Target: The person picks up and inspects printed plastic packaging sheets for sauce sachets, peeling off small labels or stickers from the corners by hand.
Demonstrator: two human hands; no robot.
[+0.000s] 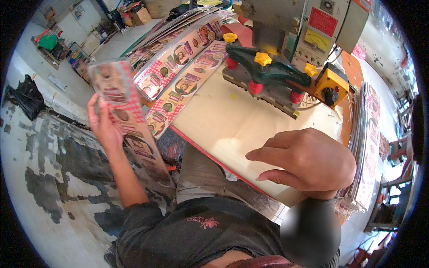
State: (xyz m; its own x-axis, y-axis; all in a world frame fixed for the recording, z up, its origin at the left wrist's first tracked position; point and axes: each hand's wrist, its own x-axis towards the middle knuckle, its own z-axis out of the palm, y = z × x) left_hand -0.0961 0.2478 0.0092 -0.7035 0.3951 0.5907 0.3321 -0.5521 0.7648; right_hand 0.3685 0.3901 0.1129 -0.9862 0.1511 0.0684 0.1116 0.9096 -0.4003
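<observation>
My left hand (105, 123) grips a long, glossy printed plastic strip (143, 145) by its edge, out to the left of the worktable. Pictures of food and red-and-white checks run along the strip, which slants from upper left down toward my lap. Over the near right part of the cream work board (210, 118) hovers my right hand (308, 158), its thumb and bent fingers apart with nothing between them. Another printed strip (187, 85) lies along the board's left side. Beyond the board stands a press machine with a dark green head (263, 67) and yellow knobs.
A pile of printed strips (178, 56) lies at the far left of the table. Another tall stack (368, 143) stands along the right side. The press's control box (317, 35) has a gauge, and a yellow dial box (331, 85) juts out beside it. A red edge borders the board.
</observation>
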